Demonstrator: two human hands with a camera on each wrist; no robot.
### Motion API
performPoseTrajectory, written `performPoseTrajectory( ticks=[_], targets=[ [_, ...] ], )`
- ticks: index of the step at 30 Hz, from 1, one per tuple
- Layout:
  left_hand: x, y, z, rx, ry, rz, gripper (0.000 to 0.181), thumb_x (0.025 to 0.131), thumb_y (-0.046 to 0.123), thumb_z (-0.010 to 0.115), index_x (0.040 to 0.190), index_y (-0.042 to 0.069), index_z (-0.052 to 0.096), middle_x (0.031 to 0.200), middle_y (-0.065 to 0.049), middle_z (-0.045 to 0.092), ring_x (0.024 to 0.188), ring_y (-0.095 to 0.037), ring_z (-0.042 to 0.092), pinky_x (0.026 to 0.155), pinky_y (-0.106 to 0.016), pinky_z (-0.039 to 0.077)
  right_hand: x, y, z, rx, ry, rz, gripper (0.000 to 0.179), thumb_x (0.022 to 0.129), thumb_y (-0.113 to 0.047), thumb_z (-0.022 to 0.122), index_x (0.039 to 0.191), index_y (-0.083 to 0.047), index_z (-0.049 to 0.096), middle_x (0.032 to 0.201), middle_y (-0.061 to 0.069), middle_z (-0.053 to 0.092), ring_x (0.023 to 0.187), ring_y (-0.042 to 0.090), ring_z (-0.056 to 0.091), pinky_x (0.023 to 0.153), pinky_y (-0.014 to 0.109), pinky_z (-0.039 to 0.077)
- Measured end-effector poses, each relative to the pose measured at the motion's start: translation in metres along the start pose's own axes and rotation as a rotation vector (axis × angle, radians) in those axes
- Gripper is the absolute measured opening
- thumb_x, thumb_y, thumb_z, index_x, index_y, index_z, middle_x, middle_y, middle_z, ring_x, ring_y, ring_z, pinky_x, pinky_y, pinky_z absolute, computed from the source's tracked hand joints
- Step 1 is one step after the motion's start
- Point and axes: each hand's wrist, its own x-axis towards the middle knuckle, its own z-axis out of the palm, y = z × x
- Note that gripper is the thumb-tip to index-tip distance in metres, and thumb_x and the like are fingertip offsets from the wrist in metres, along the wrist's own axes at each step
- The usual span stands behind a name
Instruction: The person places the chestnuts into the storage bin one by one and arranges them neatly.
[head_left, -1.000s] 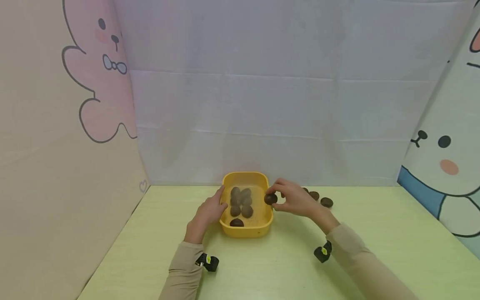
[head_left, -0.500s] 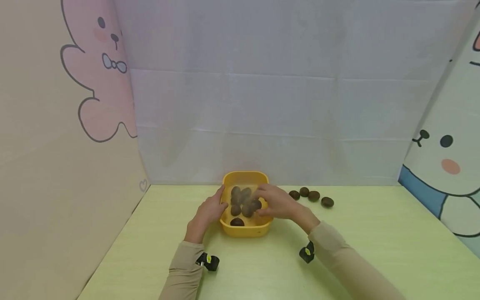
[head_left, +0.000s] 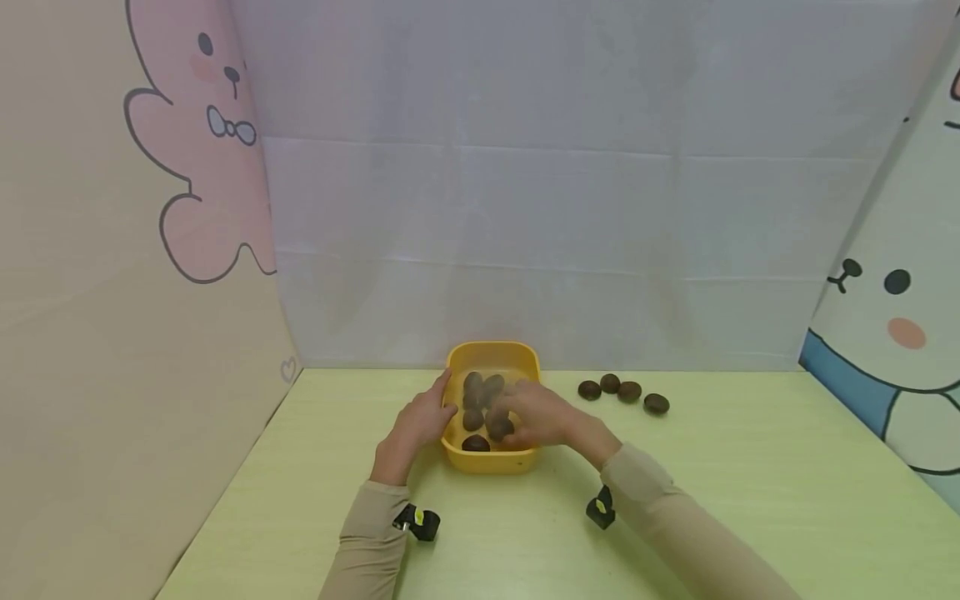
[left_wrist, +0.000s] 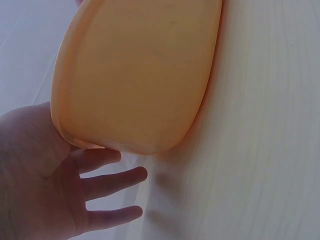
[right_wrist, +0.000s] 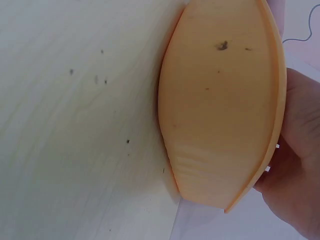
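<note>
"How's your hold?"
"My left grip (head_left: 422, 419) is wide: straight fingers outside the yellow tub (head_left: 491, 463), thumb over its rim."
"And the other?"
"My right grip (head_left: 538, 413) is inside, at a dark round piece (head_left: 499, 429); I can't tell whether it's pinched."

– Tray (head_left: 491, 464)?
– On bench (head_left: 285, 492). Left hand (head_left: 422, 421) at its left rim, right hand (head_left: 542, 414) in over right rim.
– Tray pieces (head_left: 473, 419)?
– Between both hands.
– Loose pieces (head_left: 589, 390)?
– Four, on bench, right of right hand.
– Backdrop (head_left: 480, 208)?
– Past both hands.
</note>
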Motion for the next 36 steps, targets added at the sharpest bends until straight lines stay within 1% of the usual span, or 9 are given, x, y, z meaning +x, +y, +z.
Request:
performPoseTrajectory(
  ticks=[4, 8, 11, 13, 16, 19, 26, 30, 36],
  targets=[
    [0.001, 0.000, 0.000, -0.004, 0.005, 0.005, 0.066, 0.098, 0.022, 0.048, 0.159, 0.015, 0.025, 0.065, -0.004, 0.045, 0.049, -0.014, 0.037, 0.047, -0.027, 0.033, 0.003, -0.001, 0.001, -0.024, -0.060, 0.010, 0.017, 0.078, -0.024, 0.080, 0.094, -0.021, 0.075, 0.091, -0.005, 0.067, 0.086, 0.014, 0.057, 0.079, 0.032, 0.046],
    [0.002, 0.001, 0.001, -0.008, 0.004, 0.005, 0.066, 0.098, 0.022, 0.048, 0.159, 0.016, 0.024, 0.064, -0.003, 0.044, 0.049, -0.014, 0.037, 0.047, -0.027, 0.033, 0.006, -0.002, 0.002, -0.031, -0.095, 0.029, 0.014, 0.078, -0.022, 0.080, 0.091, -0.020, 0.075, 0.086, -0.004, 0.066, 0.077, 0.011, 0.053, 0.069, 0.029, 0.045],
    [0.003, 0.001, 0.002, -0.010, 0.001, 0.004, 0.066, 0.098, 0.022, 0.048, 0.159, 0.016, 0.024, 0.065, -0.003, 0.044, 0.049, -0.014, 0.038, 0.048, -0.027, 0.033, 0.005, -0.003, 0.002, -0.029, -0.095, 0.065, 0.017, 0.078, -0.022, 0.079, 0.094, -0.020, 0.076, 0.089, -0.004, 0.067, 0.079, 0.011, 0.053, 0.070, 0.030, 0.046],
    [0.004, 0.001, 0.002, -0.009, -0.002, 0.005, 0.066, 0.098, 0.022, 0.047, 0.159, 0.016, 0.024, 0.065, -0.003, 0.045, 0.049, -0.014, 0.038, 0.048, -0.027, 0.033, 0.003, -0.003, 0.000, -0.010, -0.093, 0.090, 0.020, 0.079, -0.023, 0.079, 0.098, -0.020, 0.077, 0.093, -0.004, 0.068, 0.083, 0.014, 0.055, 0.074, 0.032, 0.047],
    [0.004, 0.002, 0.002, -0.009, -0.003, 0.002, 0.066, 0.098, 0.023, 0.047, 0.159, 0.016, 0.024, 0.067, -0.004, 0.047, 0.050, -0.015, 0.038, 0.048, -0.027, 0.033, -0.001, -0.001, -0.002, 0.058, -0.066, 0.097, 0.019, 0.080, -0.020, 0.078, 0.099, -0.021, 0.077, 0.096, -0.004, 0.071, 0.088, 0.018, 0.062, 0.079, 0.034, 0.049],
    [0.004, 0.002, 0.003, -0.007, -0.002, 0.003, 0.066, 0.098, 0.022, 0.047, 0.159, 0.016, 0.024, 0.067, -0.005, 0.048, 0.050, -0.014, 0.038, 0.048, -0.027, 0.033, -0.006, 0.003, -0.007, 0.108, -0.028, 0.085, 0.018, 0.083, -0.016, 0.077, 0.100, -0.021, 0.077, 0.095, -0.004, 0.072, 0.090, 0.021, 0.066, 0.079, 0.033, 0.051],
    [0.001, 0.002, 0.002, -0.012, -0.001, -0.003, 0.066, 0.098, 0.022, 0.047, 0.159, 0.016, 0.024, 0.068, -0.006, 0.048, 0.050, -0.015, 0.038, 0.048, -0.027, 0.033, -0.024, 0.010, -0.027, 0.072, 0.079, 0.151, 0.019, 0.089, -0.019, 0.072, 0.108, -0.013, 0.075, 0.105, 0.002, 0.072, 0.095, 0.025, 0.063, 0.087, 0.040, 0.048],
    [0.000, 0.001, 0.001, -0.014, -0.010, -0.014, 0.066, 0.098, 0.023, 0.047, 0.160, 0.017, 0.023, 0.070, -0.007, 0.049, 0.050, -0.015, 0.039, 0.048, -0.027, 0.034, -0.034, 0.015, -0.034, 0.065, 0.115, 0.183, 0.019, 0.091, -0.019, 0.070, 0.109, -0.013, 0.074, 0.107, 0.001, 0.071, 0.093, 0.023, 0.061, 0.082, 0.037, 0.050],
    [0.001, 0.001, 0.001, -0.007, -0.004, -0.010, 0.066, 0.098, 0.024, 0.048, 0.159, 0.016, 0.024, 0.075, -0.008, 0.054, 0.053, -0.016, 0.041, 0.050, -0.029, 0.034, -0.046, 0.026, -0.041, 0.088, 0.150, 0.248, 0.020, 0.091, -0.018, 0.070, 0.110, -0.012, 0.074, 0.100, -0.001, 0.069, 0.091, 0.021, 0.059, 0.077, 0.032, 0.050]
  ],
)
